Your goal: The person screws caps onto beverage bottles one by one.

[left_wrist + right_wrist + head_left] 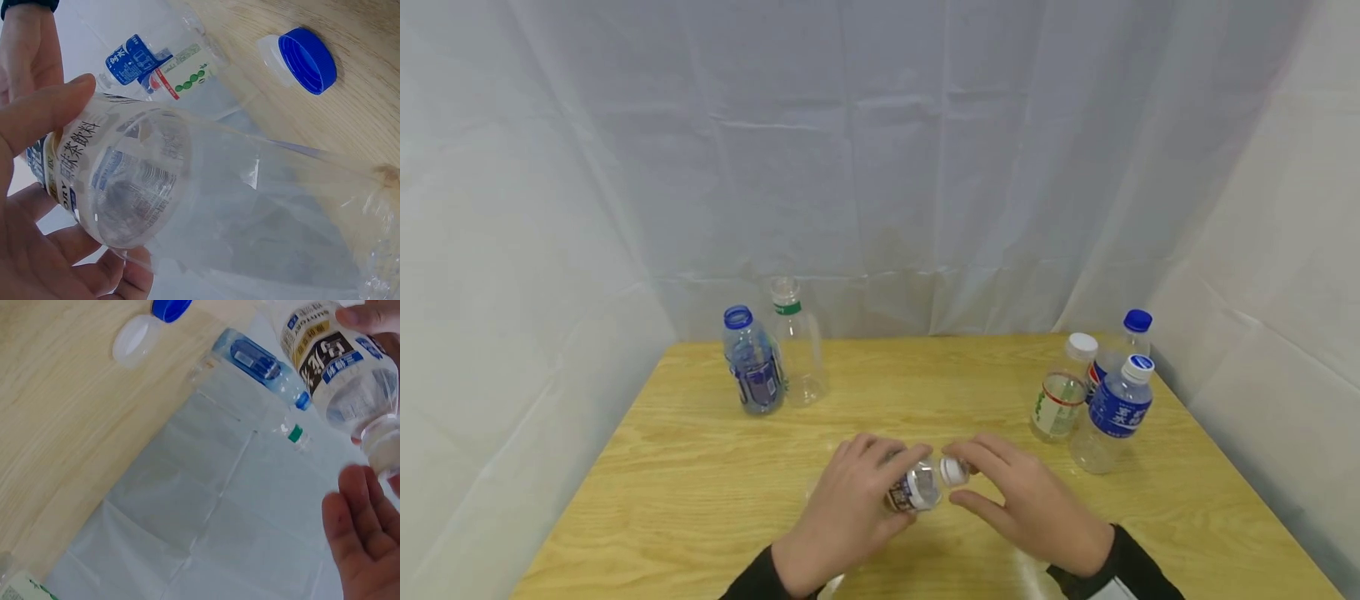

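Note:
A clear plastic bottle point(925, 486) with a white, black and gold label lies tilted in my left hand point(853, 500), its neck toward the right. In the left wrist view, the fingers and thumb of that hand grip the bottle point(81, 169) round its label. A white cap point(953, 472) sits at the neck end. Close about the cap are the thumb and fingers of my right hand point(1026, 508), spread apart. In the right wrist view the fingers of the right hand point(365, 534) are fairly straight just below the neck.
Back left stand a blue-tinted bottle point(752, 362) and a clear bottle point(801, 350) with a green band. At right are a white-capped bottle point(1062, 392), a blue-labelled bottle point(1116, 412) and a blue-capped bottle point(1135, 333). A blue cap point(309, 60) and a whitish cap point(275, 59) lie on the table.

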`<state>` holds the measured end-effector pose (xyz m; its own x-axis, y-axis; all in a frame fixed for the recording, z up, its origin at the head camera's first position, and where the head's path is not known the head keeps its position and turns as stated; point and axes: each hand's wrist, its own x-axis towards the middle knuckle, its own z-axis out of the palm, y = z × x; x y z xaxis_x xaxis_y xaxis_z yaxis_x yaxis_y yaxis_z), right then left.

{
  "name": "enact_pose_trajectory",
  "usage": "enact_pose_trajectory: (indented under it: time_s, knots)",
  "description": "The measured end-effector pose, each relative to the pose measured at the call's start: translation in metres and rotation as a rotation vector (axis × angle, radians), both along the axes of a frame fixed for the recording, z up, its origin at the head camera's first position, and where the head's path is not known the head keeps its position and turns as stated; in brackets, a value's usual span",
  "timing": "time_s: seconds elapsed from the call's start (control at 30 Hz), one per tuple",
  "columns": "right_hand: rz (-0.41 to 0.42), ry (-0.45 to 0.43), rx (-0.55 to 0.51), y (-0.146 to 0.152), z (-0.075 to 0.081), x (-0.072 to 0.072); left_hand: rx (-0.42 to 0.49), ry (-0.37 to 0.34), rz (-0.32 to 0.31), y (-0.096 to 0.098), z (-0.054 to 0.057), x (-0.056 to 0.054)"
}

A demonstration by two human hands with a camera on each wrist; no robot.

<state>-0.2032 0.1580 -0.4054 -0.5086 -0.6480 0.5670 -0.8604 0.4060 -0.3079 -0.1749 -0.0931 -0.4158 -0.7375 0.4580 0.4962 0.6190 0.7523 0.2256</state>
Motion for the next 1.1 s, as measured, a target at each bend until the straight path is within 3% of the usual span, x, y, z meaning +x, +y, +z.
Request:
enact_pose_trajectory:
  time_s: [0.13, 0.43, 0.57, 0.77, 1.1]
  knots:
    - [0.043, 0.020, 0.032, 0.002, 0.002, 0.000, 0.010, -0.012, -0.017, -0.001, 0.001, 0.000]
    - [0.042, 0.074, 0.064, 0.001, 0.004, 0.004, 0.020, -0.047, -0.063, 0.000, 0.001, 0.001]
    - [0.016, 0.038, 0.073, 0.000, 0.004, 0.007, 0.018, -0.064, -0.057, 0.000, 0.001, 0.002]
    - [-0.006, -0.079, -0.005, -0.002, 0.003, 0.009, 0.027, -0.013, -0.048, 0.002, 0.002, 0.002]
    - [-0.040, -0.105, -0.106, -0.010, 0.001, 0.012, 0.011, 0.004, -0.023, 0.003, 0.004, 0.003]
